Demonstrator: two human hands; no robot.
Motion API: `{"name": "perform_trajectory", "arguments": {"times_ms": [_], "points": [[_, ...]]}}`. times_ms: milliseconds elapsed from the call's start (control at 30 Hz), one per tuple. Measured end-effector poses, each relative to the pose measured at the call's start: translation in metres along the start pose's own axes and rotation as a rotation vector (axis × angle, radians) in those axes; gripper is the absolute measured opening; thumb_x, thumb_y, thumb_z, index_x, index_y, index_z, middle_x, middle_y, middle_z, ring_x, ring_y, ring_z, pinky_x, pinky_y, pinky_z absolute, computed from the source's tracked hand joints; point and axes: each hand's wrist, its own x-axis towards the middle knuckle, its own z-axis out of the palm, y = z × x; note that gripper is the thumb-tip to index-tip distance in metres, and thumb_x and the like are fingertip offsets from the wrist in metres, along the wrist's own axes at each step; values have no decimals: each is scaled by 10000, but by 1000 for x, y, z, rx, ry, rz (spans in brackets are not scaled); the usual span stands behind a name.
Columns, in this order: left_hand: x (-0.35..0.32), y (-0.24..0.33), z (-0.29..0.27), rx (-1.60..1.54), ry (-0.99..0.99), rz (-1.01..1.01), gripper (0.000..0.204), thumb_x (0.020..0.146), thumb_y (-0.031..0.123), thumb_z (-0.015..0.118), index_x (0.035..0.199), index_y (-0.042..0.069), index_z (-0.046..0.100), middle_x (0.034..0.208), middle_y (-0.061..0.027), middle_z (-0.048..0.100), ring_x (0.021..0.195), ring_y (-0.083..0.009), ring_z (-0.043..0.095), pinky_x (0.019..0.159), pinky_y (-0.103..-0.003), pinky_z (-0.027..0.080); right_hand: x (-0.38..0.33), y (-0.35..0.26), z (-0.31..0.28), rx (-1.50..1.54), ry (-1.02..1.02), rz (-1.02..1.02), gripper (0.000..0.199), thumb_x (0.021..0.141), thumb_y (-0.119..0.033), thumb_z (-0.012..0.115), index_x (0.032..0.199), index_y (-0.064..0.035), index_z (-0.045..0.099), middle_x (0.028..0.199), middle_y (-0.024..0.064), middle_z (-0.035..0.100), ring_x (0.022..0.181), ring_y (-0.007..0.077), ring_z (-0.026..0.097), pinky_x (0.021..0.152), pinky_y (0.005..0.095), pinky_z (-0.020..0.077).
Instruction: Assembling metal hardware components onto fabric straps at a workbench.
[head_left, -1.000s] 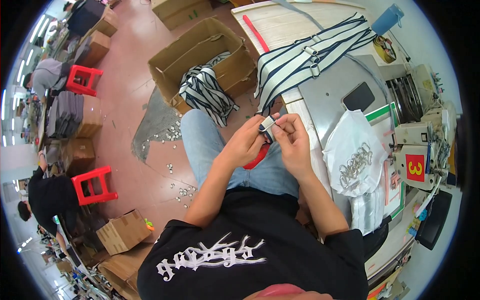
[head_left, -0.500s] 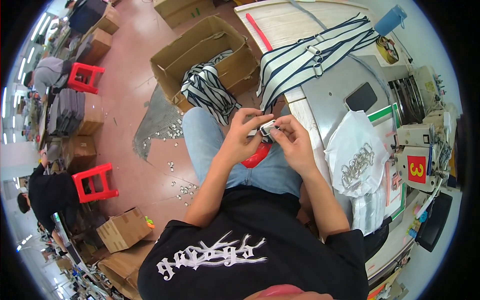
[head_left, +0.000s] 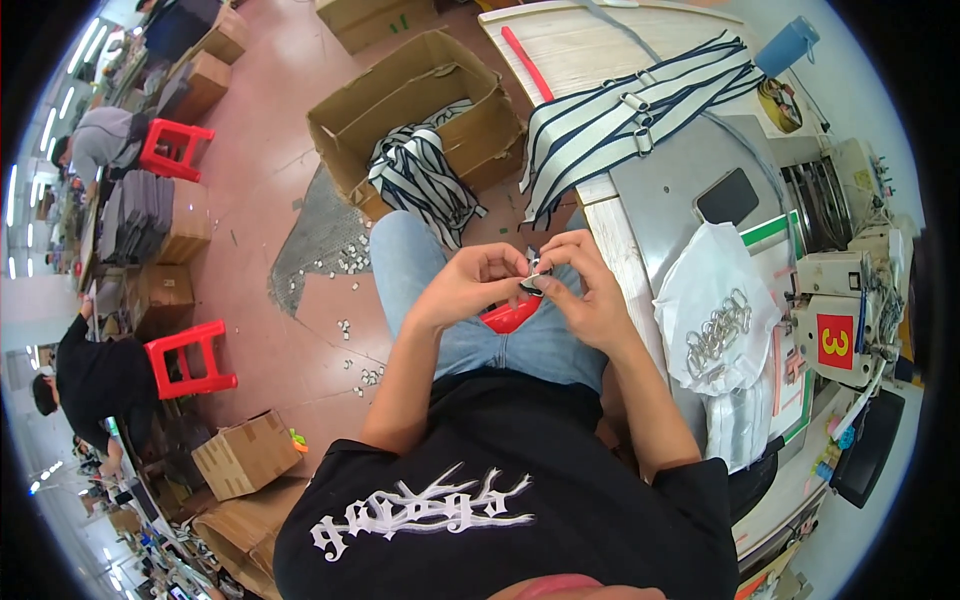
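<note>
From the head view I see my left hand (head_left: 478, 283) and right hand (head_left: 590, 290) meeting above my lap, fingers (head_left: 548, 283) of both pinched on a small dark-and-white striped strap piece with metal buckle (head_left: 532, 276), beside the tabletop (head_left: 615, 235).

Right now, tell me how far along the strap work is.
Done: striped straps lie piled in the open cardboard box. In hand: the left hand and right hand pinch a small metal buckle piece over the lap. Left: more navy-and-white striped straps on the table and loose metal buckles in the white plastic bag.
</note>
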Motion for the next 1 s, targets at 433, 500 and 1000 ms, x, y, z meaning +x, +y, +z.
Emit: {"name": "perform_trajectory", "arguments": {"times_ms": [433,500,1000], "points": [[15,-43,-9,208,255,75,152,936,43,712,1061,-38,680,839,-13,689,688,-61,609,628,-224,498,-2,-30,-16,249,-138,-155,161,936,28,728,1087,-4,683,944,75,681,845,164,634,799,285,492],[13,-38,-7,155,249,71,151,942,36,712,1067,-41,677,856,-19,694,712,-66,622,656,-226,515,1,-26,-11,-7,-81,-139,157,946,14,732,1094,-6,683,926,52,681,804,128,618,738,259,485],[2,-16,20,147,217,189,256,933,-35,734,1167,-34,630,1027,-68,705,927,-113,714,811,-249,583,-1,7,7,186,241,268,107,993,-80,719,1028,-9,646,838,20,705,747,58,629,681,242,510]]}}
